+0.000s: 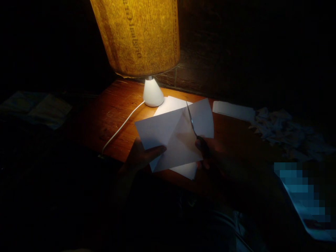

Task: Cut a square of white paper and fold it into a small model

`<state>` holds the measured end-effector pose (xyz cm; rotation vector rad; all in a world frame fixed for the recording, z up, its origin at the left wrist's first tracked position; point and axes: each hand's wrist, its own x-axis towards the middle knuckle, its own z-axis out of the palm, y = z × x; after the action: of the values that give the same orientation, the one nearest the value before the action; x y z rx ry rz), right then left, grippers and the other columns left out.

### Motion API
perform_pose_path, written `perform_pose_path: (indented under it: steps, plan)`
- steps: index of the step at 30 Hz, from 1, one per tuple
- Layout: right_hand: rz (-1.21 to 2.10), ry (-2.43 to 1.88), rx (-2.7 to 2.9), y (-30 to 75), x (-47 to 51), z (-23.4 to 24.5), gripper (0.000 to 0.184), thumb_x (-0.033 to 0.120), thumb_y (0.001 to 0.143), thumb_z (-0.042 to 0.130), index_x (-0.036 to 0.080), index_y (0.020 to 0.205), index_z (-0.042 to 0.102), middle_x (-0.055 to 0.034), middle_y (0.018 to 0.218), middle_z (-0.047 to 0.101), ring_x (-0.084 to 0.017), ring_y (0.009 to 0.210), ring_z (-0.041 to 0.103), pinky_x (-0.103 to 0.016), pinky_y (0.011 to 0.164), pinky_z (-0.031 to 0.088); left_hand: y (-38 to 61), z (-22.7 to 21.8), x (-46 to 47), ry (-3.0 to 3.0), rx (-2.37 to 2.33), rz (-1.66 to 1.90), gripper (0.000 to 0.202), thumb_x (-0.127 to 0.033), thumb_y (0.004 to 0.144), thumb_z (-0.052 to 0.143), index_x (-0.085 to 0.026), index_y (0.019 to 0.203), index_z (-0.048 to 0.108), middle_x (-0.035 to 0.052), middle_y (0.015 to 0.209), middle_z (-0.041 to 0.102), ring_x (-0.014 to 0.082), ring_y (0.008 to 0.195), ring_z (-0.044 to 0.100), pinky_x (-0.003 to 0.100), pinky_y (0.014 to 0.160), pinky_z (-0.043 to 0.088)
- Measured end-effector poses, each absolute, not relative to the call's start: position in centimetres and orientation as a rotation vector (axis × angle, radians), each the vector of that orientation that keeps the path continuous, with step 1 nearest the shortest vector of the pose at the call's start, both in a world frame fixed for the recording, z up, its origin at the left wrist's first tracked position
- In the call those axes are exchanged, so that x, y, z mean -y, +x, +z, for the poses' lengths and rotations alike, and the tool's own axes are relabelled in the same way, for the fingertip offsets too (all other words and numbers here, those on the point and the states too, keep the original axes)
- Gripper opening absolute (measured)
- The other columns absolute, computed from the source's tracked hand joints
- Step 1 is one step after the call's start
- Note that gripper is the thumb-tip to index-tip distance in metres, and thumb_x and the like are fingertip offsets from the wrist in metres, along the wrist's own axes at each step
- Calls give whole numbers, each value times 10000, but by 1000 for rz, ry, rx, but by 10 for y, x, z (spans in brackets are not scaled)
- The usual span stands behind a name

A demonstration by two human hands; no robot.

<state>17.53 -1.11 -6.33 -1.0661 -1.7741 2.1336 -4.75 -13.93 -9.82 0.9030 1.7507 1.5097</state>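
My left hand [147, 155] grips a white sheet of paper [162, 134] at its lower left, the thumb lying on top. A crease or fold line runs diagonally across the sheet. In my right hand [207, 154] is a pair of scissors [193, 123], its dark handle wrapped by the fingers. The blades point up and away over the right part of the paper and look closed or nearly so. Whether they have cut into the sheet I cannot tell. Beneath the held sheet, more white paper [173, 102] lies on the wooden table [105, 115].
A lamp with a white base [153, 93] and a printed yellow shade [141, 38] stands at the back; its white cord [120, 120] runs left. On the right are a white paper stack [233, 110], a heap of paper pieces [291, 131] and a lit, pixelated screen [301, 196].
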Motion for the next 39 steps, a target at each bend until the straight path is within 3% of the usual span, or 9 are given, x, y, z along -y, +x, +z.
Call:
perform_pose_path:
  steps: [10, 15, 23, 29, 39]
  plan:
    - [2094, -1108, 1779, 173, 11, -63, 568, 744, 799, 697, 187, 893, 643, 20, 491, 559, -85, 383, 377, -240, 403, 209, -40, -91, 142, 814, -1788, 1536, 331, -317, 560, 933, -169, 731, 691, 54, 668, 720, 239, 620, 698, 322, 553, 580]
    - [2102, -1090, 1772, 174, 10, -64, 523, 702, 821, 704, 191, 767, 607, 38, 438, 492, -76, 371, 357, -235, 396, 216, -41, -90, 142, 871, -1781, 1526, 312, -304, 571, 924, -159, 719, 691, 42, 666, 713, 222, 611, 692, 316, 574, 587]
    - [2111, -1074, 1728, 174, 12, -69, 523, 704, 815, 717, 196, 786, 593, 56, 467, 485, -74, 373, 369, -231, 397, 274, -43, -91, 143, 921, -1803, 1456, 279, -322, 640, 875, -156, 782, 701, 61, 753, 763, 229, 707, 740, 310, 651, 625]
    - [2100, -1125, 1747, 172, 14, -64, 548, 739, 805, 700, 200, 787, 599, 58, 455, 470, -80, 378, 384, -229, 396, 239, -46, -94, 143, 937, -1776, 1469, 286, -324, 623, 887, -156, 760, 701, 62, 726, 754, 222, 663, 728, 290, 593, 605]
    - [2056, -1144, 1812, 174, 15, -70, 583, 759, 847, 633, 179, 884, 672, 46, 453, 503, -82, 372, 380, -235, 397, 213, -44, -92, 141, 877, -1751, 1492, 290, -304, 595, 900, -145, 735, 702, 67, 718, 746, 253, 691, 751, 328, 650, 649]
